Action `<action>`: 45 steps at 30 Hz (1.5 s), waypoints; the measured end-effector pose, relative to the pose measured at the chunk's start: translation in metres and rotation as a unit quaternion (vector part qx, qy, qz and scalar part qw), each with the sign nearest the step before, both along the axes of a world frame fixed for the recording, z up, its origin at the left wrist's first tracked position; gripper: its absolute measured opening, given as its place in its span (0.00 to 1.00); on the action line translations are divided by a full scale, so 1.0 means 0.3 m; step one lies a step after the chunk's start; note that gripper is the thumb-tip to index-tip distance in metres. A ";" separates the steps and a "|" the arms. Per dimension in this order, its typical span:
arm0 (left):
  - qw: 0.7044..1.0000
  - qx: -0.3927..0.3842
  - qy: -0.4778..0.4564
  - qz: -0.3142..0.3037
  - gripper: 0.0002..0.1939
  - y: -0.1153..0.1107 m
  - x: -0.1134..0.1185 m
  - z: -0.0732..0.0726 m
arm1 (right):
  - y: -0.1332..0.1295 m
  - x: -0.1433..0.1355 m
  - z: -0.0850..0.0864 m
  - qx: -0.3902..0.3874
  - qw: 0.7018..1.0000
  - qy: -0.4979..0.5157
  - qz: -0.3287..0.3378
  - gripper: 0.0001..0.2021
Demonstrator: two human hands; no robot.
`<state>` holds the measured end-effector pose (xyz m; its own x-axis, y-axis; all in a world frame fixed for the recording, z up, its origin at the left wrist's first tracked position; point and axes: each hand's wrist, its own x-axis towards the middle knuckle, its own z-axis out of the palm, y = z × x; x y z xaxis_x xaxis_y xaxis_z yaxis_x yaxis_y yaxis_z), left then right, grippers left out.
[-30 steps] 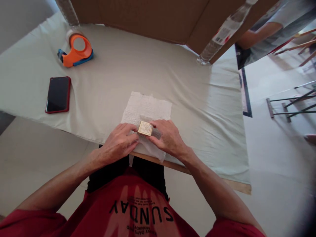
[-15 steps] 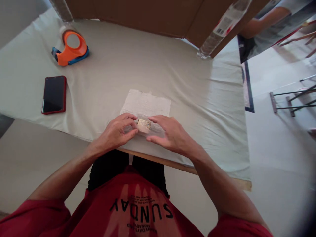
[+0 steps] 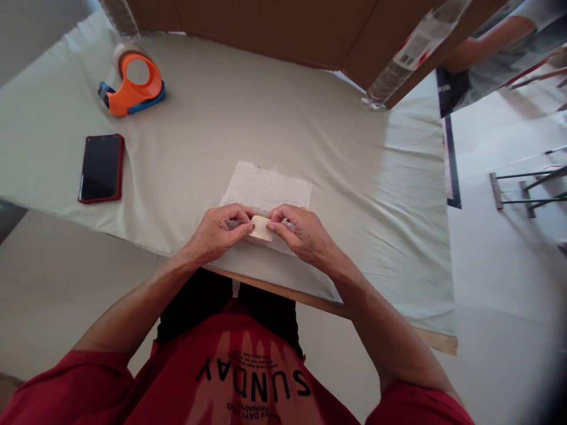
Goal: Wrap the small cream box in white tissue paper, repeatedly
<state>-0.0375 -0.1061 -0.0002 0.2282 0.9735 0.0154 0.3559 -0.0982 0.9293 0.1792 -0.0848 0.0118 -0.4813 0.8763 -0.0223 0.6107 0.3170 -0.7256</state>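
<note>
A small pale rectangular piece [image 3: 261, 228] with a patterned face is pinched at both ends, above the near part of a white textured sheet [image 3: 270, 185]. My left hand [image 3: 221, 232] grips its left end between thumb and fingers. At the right end, the thumb and fingertips of my right hand [image 3: 302, 233] are closed on the same piece. The sheet lies on the pale cloth near the table's front edge, partly covered by my hands.
On the left lie a phone [image 3: 101, 167] in a red case and an orange and blue tape dispenser [image 3: 140, 82]. A large cardboard box [image 3: 266, 29] stands at the back. Another person's arm [image 3: 491, 44] shows at upper right, with metal legs [image 3: 527, 189] below.
Both hands have closed in on the small piece and now grip its ends. Its gold-edged face no longer shows; a plain pale patterned face does. The whole view has shifted slightly.
</note>
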 end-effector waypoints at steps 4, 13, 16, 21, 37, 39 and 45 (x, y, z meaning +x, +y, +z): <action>1.000 0.002 0.001 0.016 0.07 -0.002 0.007 -0.004 | 0.007 0.000 0.007 0.019 0.999 -0.026 0.012 0.07; 1.000 0.010 0.023 0.002 0.08 0.009 0.005 -0.009 | 0.023 -0.008 -0.015 0.029 0.999 -0.031 0.021 0.07; 0.999 -0.006 0.037 -0.004 0.08 0.018 0.003 -0.005 | 0.020 0.012 -0.020 0.059 0.997 -0.046 0.009 0.06; 0.997 -0.033 0.071 -0.026 0.07 0.046 0.012 0.008 | -0.078 0.023 0.031 0.301 0.948 -0.066 -0.079 0.07; 0.980 -0.037 0.193 0.020 0.17 0.025 -0.122 0.013 | -0.131 -0.118 0.004 0.273 0.928 -0.240 0.082 0.09; 0.973 -0.032 0.227 0.033 0.19 0.029 -0.129 0.020 | -0.123 -0.127 0.001 0.280 0.924 -0.247 0.082 0.09; 0.961 -0.180 0.201 0.066 0.28 0.025 -0.179 0.063 | -0.121 -0.122 -0.013 0.307 0.916 -0.246 0.084 0.10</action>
